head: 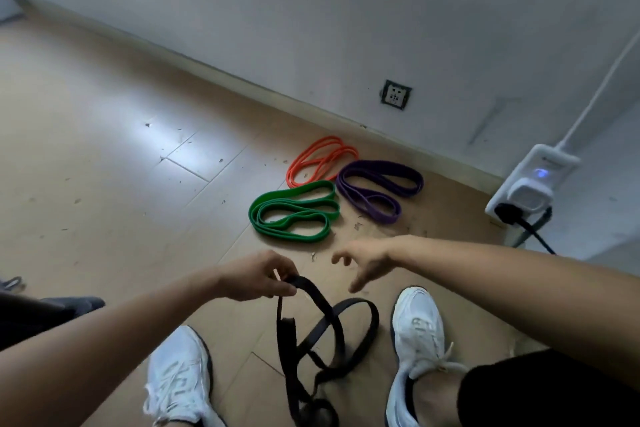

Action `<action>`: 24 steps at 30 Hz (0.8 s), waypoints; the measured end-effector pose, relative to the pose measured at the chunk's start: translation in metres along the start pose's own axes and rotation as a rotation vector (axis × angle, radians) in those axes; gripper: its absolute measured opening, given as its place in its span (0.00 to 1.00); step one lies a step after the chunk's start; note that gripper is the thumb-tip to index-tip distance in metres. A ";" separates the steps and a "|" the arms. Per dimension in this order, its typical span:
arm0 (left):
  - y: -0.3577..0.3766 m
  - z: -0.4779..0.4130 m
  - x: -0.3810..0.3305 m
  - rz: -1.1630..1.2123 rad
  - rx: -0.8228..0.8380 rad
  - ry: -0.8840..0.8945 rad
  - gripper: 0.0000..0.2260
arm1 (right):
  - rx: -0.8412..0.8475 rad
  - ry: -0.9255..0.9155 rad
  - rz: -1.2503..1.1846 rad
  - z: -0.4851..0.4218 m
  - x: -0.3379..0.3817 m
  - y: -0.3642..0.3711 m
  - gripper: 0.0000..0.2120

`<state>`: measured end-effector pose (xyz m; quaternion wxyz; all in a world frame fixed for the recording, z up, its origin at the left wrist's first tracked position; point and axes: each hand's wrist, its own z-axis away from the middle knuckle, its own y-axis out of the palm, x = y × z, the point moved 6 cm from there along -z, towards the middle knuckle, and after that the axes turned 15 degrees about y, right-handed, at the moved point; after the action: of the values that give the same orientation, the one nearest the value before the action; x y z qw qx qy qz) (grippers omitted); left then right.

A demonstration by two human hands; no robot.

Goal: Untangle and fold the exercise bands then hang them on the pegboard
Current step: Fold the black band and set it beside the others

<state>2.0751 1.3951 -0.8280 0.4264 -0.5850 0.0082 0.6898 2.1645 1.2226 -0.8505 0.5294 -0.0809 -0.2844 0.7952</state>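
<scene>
Evidently limp and light, the tangled black band (286, 334) is pinched at its top loop by the left hand (256, 276), near the green band (294, 211), the empty right hand (363, 258) being spread open for a loose strand.

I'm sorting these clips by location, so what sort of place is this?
Probably a plain indoor room, perhaps a home: a wood-look plank floor, a white wall with a wall socket, and a power strip by the wall. The left hand holds a black band above the floor.
</scene>
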 end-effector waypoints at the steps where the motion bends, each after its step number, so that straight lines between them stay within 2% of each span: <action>1: -0.007 0.000 -0.020 -0.002 -0.016 0.033 0.01 | -0.012 -0.058 -0.078 0.019 0.010 -0.013 0.36; 3: -0.025 0.003 -0.057 0.012 -0.065 0.088 0.01 | 0.034 -0.140 -0.229 0.056 0.027 -0.031 0.30; 5: -0.046 0.008 -0.090 0.041 -0.132 0.128 0.02 | 0.057 -0.213 -0.317 0.088 0.042 -0.044 0.19; 9: -0.090 0.026 -0.145 0.037 -0.257 0.175 0.05 | -0.168 -0.318 -0.377 0.138 0.046 -0.091 0.01; 13: -0.126 0.037 -0.191 0.059 -0.371 0.217 0.06 | -0.261 -0.386 -0.548 0.191 0.045 -0.135 0.02; 16: -0.147 0.043 -0.222 0.088 -0.434 0.285 0.09 | -0.334 -0.467 -0.641 0.229 0.051 -0.162 0.09; 19: -0.165 0.048 -0.242 0.207 -0.503 0.379 0.12 | -0.469 -0.528 -0.736 0.261 0.053 -0.191 0.12; 21: -0.172 0.048 -0.244 0.273 -0.530 0.412 0.15 | -0.588 -0.556 -0.819 0.278 0.051 -0.210 0.11; 24: -0.169 0.042 -0.237 0.269 -0.519 0.419 0.12 | -0.686 -0.625 -1.026 0.292 0.038 -0.229 0.07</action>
<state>2.1311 1.3875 -0.5392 0.1580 -0.7964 -0.0030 0.5838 2.2048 1.2130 -0.4804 0.6762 0.1339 -0.6615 0.2954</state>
